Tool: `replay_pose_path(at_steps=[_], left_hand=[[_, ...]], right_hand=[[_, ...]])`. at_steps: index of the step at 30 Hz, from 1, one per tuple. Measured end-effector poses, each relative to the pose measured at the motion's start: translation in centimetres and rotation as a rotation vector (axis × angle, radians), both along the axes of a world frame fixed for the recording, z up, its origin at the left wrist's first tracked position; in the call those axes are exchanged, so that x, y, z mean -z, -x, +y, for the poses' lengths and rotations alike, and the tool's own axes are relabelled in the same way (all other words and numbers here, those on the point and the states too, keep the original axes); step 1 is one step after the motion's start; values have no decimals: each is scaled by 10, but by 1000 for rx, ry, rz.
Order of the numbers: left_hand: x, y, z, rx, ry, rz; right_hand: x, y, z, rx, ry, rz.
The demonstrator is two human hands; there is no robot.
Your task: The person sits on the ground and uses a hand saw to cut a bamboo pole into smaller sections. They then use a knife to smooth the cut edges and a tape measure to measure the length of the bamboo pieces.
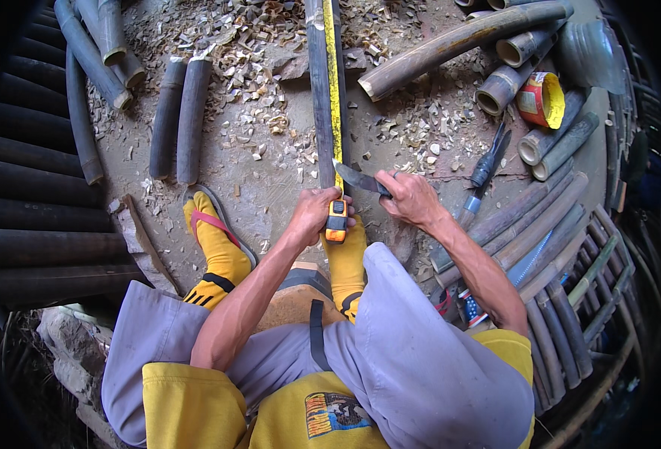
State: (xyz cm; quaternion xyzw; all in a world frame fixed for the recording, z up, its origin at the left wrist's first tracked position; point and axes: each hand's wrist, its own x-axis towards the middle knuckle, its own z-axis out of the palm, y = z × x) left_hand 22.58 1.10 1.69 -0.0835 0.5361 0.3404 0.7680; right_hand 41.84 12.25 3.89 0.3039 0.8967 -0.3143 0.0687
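A yellow tape measure's blade [333, 90] runs out lengthwise along a dark bamboo pole [318, 97] in front of me. My left hand [315, 211] is closed around the near end of the tape, beside its orange and black case [336, 223]; the pole's near end lies by these fingers, partly hidden. In my right hand [411, 198] is a knife [357, 179] with a short curved blade. The blade points left, and its tip is at the edge of the tape, just beyond my left hand. Whether the tip touches the pole cannot be seen.
Two short bamboo pieces [193, 120] lie left of the pole, and wood chips [256, 97] litter the ground. To the right are a thick bamboo length [458, 49], a red and yellow can [541, 101], a dark-handled tool [485, 169] and stacked bamboo [540, 217]. Dark bamboo [53, 247] lines the left.
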Motion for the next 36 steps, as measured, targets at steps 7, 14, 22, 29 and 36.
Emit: replay_pose_path(at_steps=[7,14,22,29,36], left_hand=[[-1,0,0,-3,3,4],[0,1,0,-9,-3,-8],[-3,2,1,6,11,-6],[-2,0,2,-28,24,2],[1,-1,3,129,-87,198]], right_hand=[[0,3,2,14,-14,4],[3,2,2,18,-29,-9],[6,1,3,21,-32,1],[4,2,8,3,-18,-22],[-4,8,14,32,32,-55]])
